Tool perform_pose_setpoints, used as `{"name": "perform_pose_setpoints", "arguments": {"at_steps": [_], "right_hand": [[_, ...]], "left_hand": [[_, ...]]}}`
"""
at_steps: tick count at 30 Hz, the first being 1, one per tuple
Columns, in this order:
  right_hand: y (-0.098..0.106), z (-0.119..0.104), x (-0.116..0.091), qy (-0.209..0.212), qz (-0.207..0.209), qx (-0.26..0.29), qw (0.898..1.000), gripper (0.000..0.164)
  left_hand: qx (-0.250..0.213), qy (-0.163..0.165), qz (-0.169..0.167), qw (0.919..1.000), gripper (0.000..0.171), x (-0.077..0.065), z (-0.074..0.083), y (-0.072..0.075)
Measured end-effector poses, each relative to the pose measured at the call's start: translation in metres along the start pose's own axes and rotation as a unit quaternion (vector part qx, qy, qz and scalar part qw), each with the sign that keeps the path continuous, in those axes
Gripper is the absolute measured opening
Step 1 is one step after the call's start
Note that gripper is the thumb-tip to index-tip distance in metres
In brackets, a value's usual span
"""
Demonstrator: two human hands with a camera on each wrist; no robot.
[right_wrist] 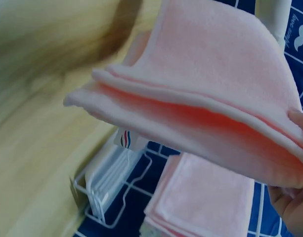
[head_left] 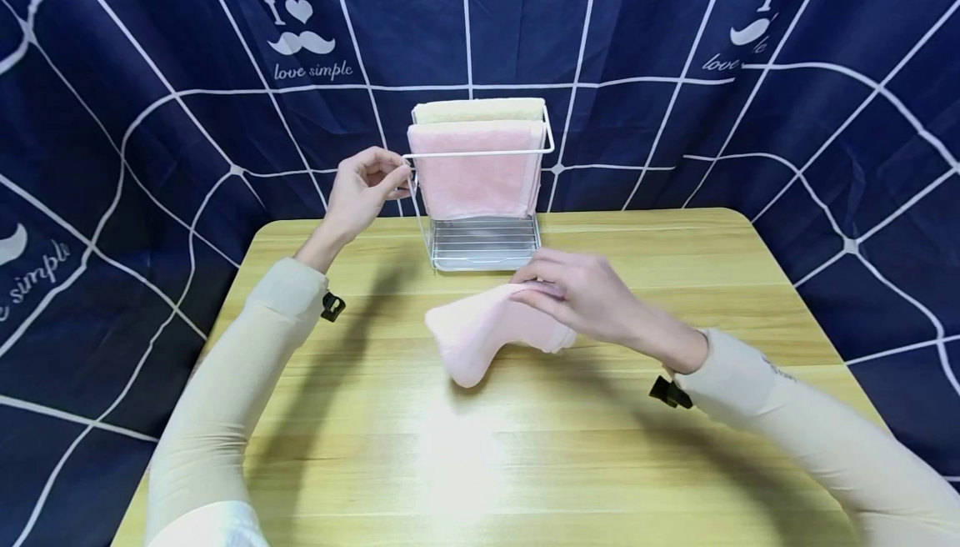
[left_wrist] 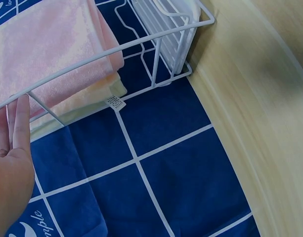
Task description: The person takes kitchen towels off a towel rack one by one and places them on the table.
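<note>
A white wire towel rack [head_left: 417,205] stands at the back of the table. My left hand [head_left: 365,190] holds its upper left corner by thumb and fingers; in the left wrist view the fingers [left_wrist: 21,121] lie against the wire. Over the rack hang a folded pink towel [head_left: 472,180] in front and a pale yellow towel [head_left: 480,111] behind. In front of the rack, my right hand [head_left: 588,293] pinches another folded pink towel [head_left: 480,326] by its edge, and the cloth droops to the left. The right wrist view shows its open fold and a small label [right_wrist: 125,139].
At the rack's base sits a grey slatted tray [head_left: 486,247]. The light wooden table [head_left: 360,464] has a bright glare near its middle. Dark blue cloth [head_left: 405,22] with white grid lines hangs behind and at both sides.
</note>
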State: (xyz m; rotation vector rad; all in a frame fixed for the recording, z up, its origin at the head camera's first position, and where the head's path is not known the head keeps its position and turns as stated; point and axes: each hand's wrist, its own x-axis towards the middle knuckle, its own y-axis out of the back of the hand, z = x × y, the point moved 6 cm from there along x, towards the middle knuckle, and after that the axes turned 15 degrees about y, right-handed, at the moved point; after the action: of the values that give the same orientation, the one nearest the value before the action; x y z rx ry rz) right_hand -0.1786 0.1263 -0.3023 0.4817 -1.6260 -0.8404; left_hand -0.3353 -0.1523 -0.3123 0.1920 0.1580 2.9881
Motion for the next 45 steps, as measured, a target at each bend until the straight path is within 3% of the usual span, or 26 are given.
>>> {"name": "perform_pose_setpoints", "arguments": {"at_steps": [7, 14, 37, 45], "right_hand": [[-0.014, -0.004, -0.002, -0.042, 0.014, 0.062, 0.997, 0.011], [-0.028, -0.008, -0.002, -0.092, 0.003, 0.123, 0.988, 0.007], [-0.066, -0.04, 0.012, -0.129, -0.007, 0.243, 0.961, 0.006], [-0.084, -0.036, 0.007, -0.143, -0.025, 0.246, 0.958, 0.005]], "left_hand": [[0.0, -0.004, -0.002, 1.0, 0.012, 0.001, 0.0, 0.0], [0.0, -0.003, -0.002, 1.0, 0.011, 0.001, -0.001, -0.001], [0.007, -0.001, 0.002, 1.0, 0.015, 0.001, -0.001, 0.001], [0.006, -0.004, 0.0, 1.0, 0.014, 0.001, -0.001, 0.001]]}}
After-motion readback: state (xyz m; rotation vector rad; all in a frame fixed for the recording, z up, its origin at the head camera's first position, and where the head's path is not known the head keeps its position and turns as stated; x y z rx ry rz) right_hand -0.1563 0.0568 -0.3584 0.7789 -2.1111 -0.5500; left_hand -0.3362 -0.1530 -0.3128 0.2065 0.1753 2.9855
